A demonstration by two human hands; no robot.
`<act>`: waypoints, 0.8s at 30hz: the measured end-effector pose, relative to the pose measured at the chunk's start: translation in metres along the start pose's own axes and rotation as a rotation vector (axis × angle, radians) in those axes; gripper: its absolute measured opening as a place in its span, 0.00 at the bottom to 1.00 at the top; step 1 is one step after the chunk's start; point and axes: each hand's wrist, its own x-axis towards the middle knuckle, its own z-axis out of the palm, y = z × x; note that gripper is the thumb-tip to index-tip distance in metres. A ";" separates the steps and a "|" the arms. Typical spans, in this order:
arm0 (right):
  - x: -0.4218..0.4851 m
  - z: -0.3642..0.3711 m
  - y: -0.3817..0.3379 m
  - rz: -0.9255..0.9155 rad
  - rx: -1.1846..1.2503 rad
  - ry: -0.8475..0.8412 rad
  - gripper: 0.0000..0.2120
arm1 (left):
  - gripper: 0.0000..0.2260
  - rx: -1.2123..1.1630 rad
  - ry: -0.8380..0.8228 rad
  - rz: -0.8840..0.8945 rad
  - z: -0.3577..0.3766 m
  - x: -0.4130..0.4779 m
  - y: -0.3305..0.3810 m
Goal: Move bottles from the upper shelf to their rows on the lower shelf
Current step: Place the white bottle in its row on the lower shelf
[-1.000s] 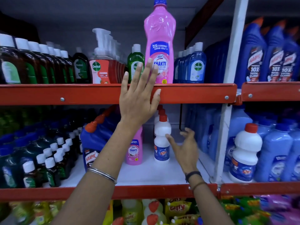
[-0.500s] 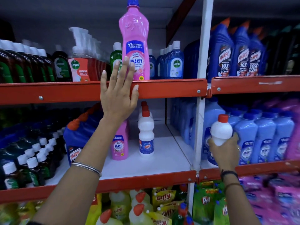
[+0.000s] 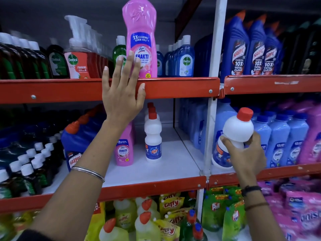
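**A:** What's nearest you?

**B:** My right hand [image 3: 246,159], fingers wrapped round the waist of a white bottle [image 3: 233,136] with a red cap, tilted over the front of the lower shelf [image 3: 156,186], right bay. My left hand [image 3: 121,94] is flat and spread, gripping nothing, palm against the upper shelf [image 3: 173,86] edge, fingertips [image 3: 130,54] on the tall pink bottle [image 3: 141,44] standing at its front.

**A:** How will that pink one handle?

**B:** I'd judge it full and heavy, glossy, likely slippery, and top-heavy. I'd grasp the narrow part above the label, not the base.

**A:** And the surroundings?

**B:** Smooth white boards with red lips. A small pink bottle [image 3: 124,150] and a white row [image 3: 153,136] stand on the lower board, bare space beside them. Crowded store shelves behind.
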 end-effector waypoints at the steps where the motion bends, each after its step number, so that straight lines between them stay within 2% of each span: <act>1: -0.005 0.000 -0.008 -0.021 0.001 0.006 0.33 | 0.24 0.002 0.005 -0.002 0.000 0.000 0.000; 4: -0.022 0.006 -0.032 -0.063 0.027 -0.029 0.35 | 0.24 0.001 0.023 0.003 0.000 0.000 0.000; 9: -0.060 0.039 -0.060 -0.120 0.132 -0.218 0.36 | 0.24 0.007 0.046 0.019 0.002 -0.001 -0.001; 16: -0.103 0.105 -0.067 -0.113 0.090 -0.476 0.36 | 0.24 0.023 0.081 0.045 0.005 0.001 -0.005; 24: -0.112 0.139 -0.065 -0.050 0.008 -0.477 0.35 | 0.24 0.034 0.094 0.049 0.007 0.001 -0.004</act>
